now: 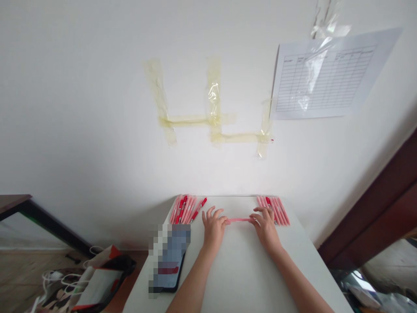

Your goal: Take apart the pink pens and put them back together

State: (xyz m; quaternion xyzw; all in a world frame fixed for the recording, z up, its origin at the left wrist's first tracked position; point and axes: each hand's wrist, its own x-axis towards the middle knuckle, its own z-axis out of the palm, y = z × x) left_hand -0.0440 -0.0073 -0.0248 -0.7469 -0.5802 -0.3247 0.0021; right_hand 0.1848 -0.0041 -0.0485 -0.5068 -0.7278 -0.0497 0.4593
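Note:
Between my two hands a slim pink pen (239, 220) lies level, just above or on the white tabletop (241, 265). My left hand (214, 226) pinches its left end with thumb and index finger, the other fingers raised. At the right end, my right hand (263, 222) pinches it the same way. A group of pink and red pens (185, 209) lies left of my left hand, at the table's back edge. Just beyond my right hand is a row of pink pens (278, 211) with a red one among them.
A phone (171, 265), partly pixelated, lies at the table's left side. The white wall (97, 108) rises behind, with yellowed tape (213, 100) and a printed sheet (325, 78). Bags and cables (100, 278) are on the floor at left; dark red furniture (368, 217) stands right.

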